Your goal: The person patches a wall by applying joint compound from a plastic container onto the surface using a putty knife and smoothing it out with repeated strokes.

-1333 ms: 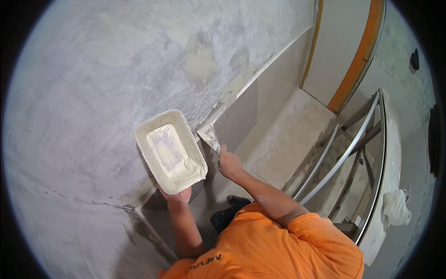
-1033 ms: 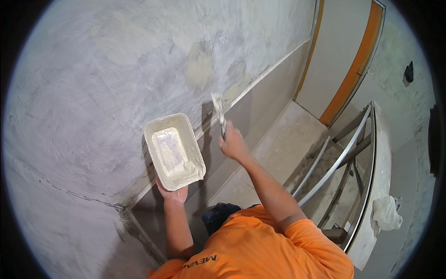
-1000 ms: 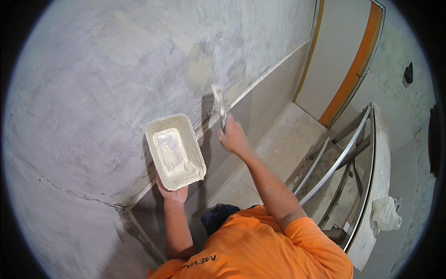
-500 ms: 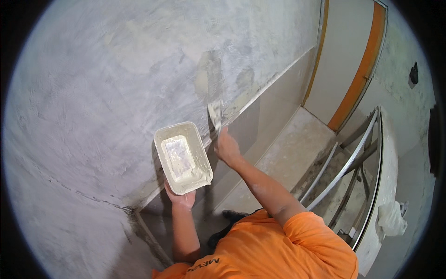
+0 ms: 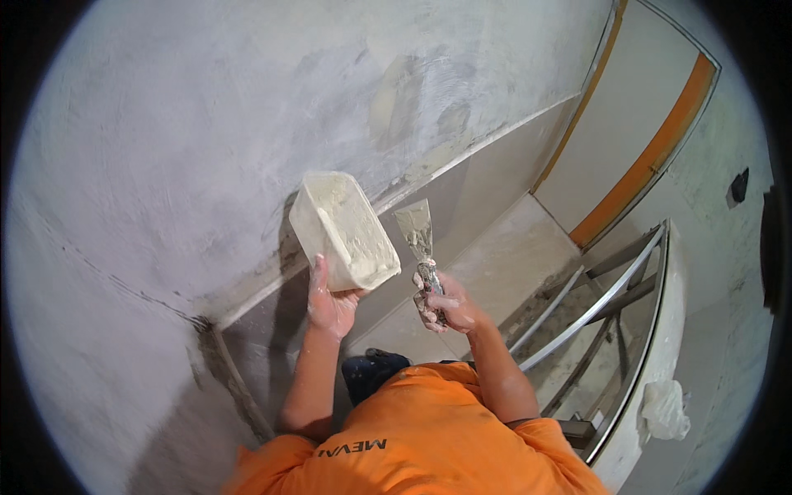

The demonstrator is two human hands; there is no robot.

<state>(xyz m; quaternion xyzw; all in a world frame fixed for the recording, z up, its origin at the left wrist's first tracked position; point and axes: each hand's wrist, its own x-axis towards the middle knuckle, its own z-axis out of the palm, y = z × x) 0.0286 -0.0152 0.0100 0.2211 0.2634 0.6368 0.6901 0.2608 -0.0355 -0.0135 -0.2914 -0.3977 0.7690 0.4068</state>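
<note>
My left hand point(image 5: 330, 304) grips a white plastic tub point(image 5: 340, 227) by its side and underside; the tub is tilted, with pale paste smeared inside it. Just right of the tub, my right hand point(image 5: 444, 304) is closed on the handle of a putty knife point(image 5: 417, 235), its paste-coated blade pointing up. Both hands have white smears. Behind them is a patchy grey-white plastered wall point(image 5: 190, 124), above a band of grey tiles point(image 5: 495, 169) with a narrow white edge.
A pale door panel point(image 5: 619, 124) with an orange edge stands at the back right, by a pale floor point(image 5: 503, 247). A metal-tube frame point(image 5: 596, 305) with a pale board occupies the right side, with a crumpled white plastic bag point(image 5: 664, 408) on it. A wall corner lies at lower left.
The tub has tipped onto its side in my left hand. My right hand has drawn the knife down and away from the wall, turning its blade upright. The view has shifted.
</note>
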